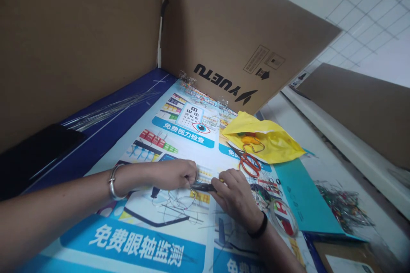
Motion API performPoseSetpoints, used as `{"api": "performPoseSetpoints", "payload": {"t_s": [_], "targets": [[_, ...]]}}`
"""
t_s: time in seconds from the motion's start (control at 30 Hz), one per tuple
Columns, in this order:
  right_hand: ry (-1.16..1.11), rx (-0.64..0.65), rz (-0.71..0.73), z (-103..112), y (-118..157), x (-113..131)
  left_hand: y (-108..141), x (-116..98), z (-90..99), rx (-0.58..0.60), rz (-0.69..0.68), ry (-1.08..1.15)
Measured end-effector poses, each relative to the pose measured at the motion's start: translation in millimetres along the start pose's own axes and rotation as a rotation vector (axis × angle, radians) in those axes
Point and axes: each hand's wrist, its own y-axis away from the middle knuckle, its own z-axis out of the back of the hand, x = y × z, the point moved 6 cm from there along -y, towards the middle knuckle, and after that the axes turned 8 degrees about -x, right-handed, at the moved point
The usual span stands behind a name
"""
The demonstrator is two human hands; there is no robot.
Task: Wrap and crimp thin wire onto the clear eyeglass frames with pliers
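Near the middle of the printed sheet [141,245], my right hand [235,196] is wrapped round dark-jawed pliers [204,187] that point left. The jaw tips meet thin wire at the fingertips of my left hand [176,174]. Those left fingers are curled closed in a pinch on the wire. Loose thin wires [179,211] lie tangled on the sheet just below both hands. Red-handled scissors [250,164] rest beyond my right hand, partly against a yellow bag [272,136] with an orange bundle at its opening.
Cardboard panels [218,30] stand behind and at the left. Straight wires [109,111] lie on the blue strip, near a black object [45,153]. A wire pile [346,209] is at the right. A clear round container [283,218] sits beside my right wrist.
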Motion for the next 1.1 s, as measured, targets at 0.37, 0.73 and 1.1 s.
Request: {"api": "performPoseSetpoints", "payload": {"t_s": [0.37,0.73,1.1], "targets": [[-0.113,-0.067,-0.153,1.2,2.2,-11.2,1.2,1.5,-1.1,-0.007,-0.071,0.041],[-0.107,-0.016,-0.075,-2.0,0.2,2.5,1.2,-0.3,-1.1,0.026,-0.049,0.017],[0.142,-0.003,0.004,5.9,0.0,14.1,0.7,-3.0,-0.5,0.016,-0.057,0.02]]}}
